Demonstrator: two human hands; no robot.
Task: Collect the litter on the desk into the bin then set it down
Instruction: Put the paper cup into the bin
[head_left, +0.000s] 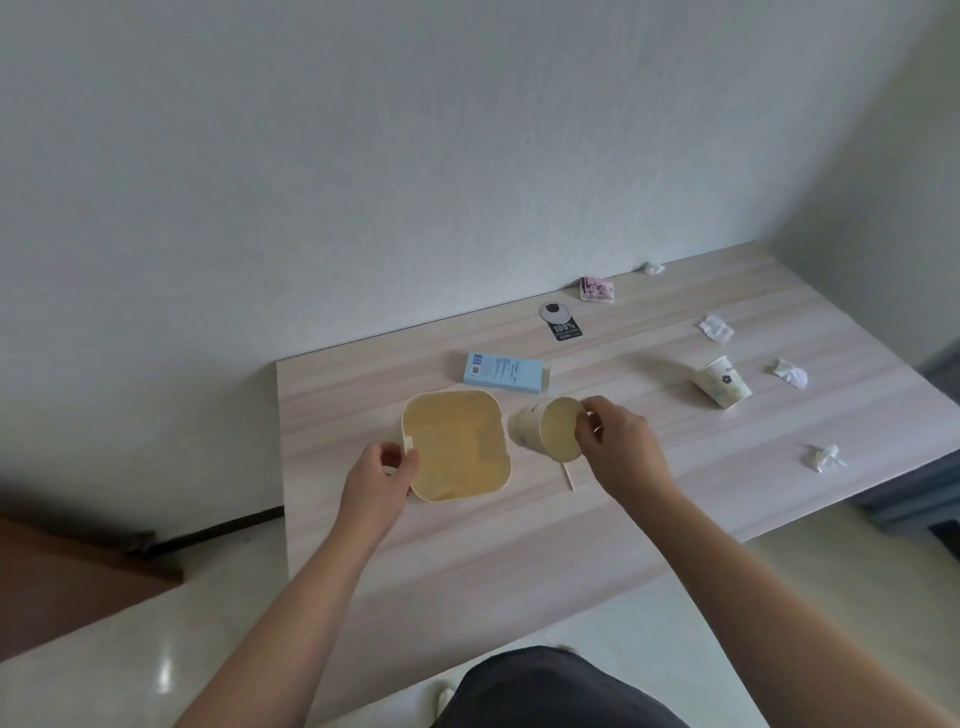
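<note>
A cream square bin (456, 447) stands open on the wooden desk (519, 545). My left hand (378, 478) grips its left rim. My right hand (618, 441) pinches the rim of a paper cup (545, 428), held tilted on its side just right of the bin, mouth toward me. A thin wooden stick (723, 476) lies on the desk below the cup. Litter on the desk: a blue box (506, 371), a black-and-white tag (560, 322), a pink packet (597, 289), a second paper cup (723, 382) on its side, and several crumpled tissues (717, 329).
A white wall runs along the desk's far edge. More tissue wads lie at the back (653, 268), the right (790, 373) and the front right (823, 457). Pale floor lies left of and before the desk; a brown wooden panel (67, 577) is at lower left.
</note>
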